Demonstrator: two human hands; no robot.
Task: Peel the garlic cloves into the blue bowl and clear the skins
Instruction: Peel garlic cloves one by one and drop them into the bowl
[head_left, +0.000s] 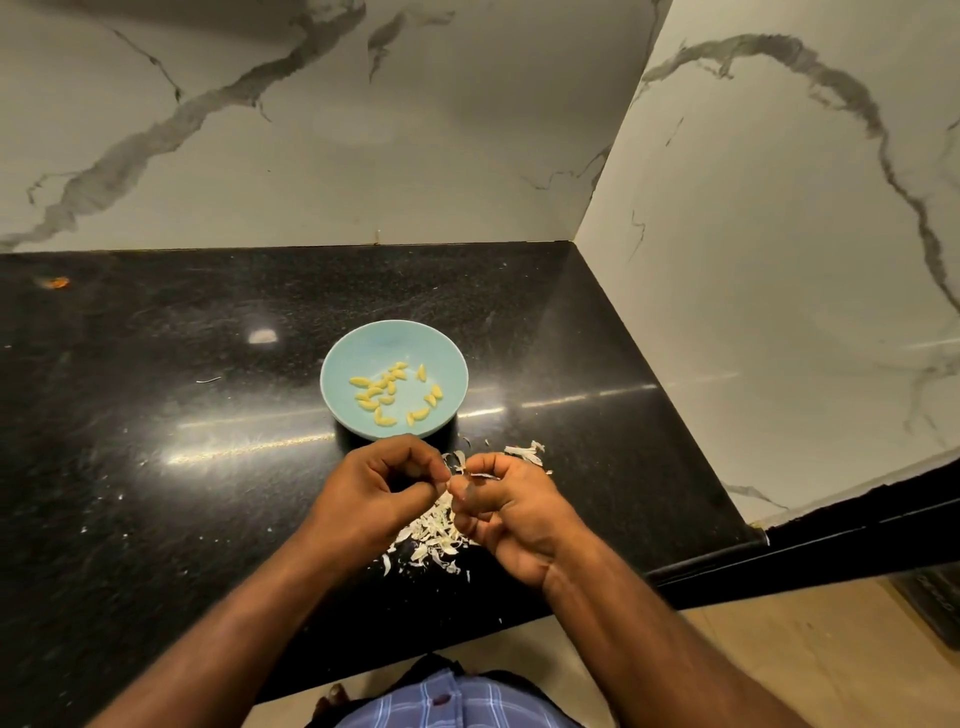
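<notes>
**Garlic Peeling Nears Cleanup Stage**

While both hands work at the counter's edge, the black countertop (156, 415) spreads wide to the left of them, w/ marble walls beyond. Just ahead of the knuckles sits the blue bowl (363, 345), holding over a dozen peeled cloves (387, 392). Under and btwn the wrists lies the main pile of skins (431, 535); a smaller clump of peel (524, 452) rests just past the right hand. The left hand (376, 488) is curled, fingertips pinching at something small; the right hand (511, 512) is curled too, meeting it tip to tip. Best approach, prob.: keep the pinch low over the pile so loose skin drops there, then drop the bare clove fwd into the bowl. The clove itself is hidden btwn the fingertips, so can't confirm it or how much skin remains. Whether unpeeled cloves are left is unclear.
</notes>
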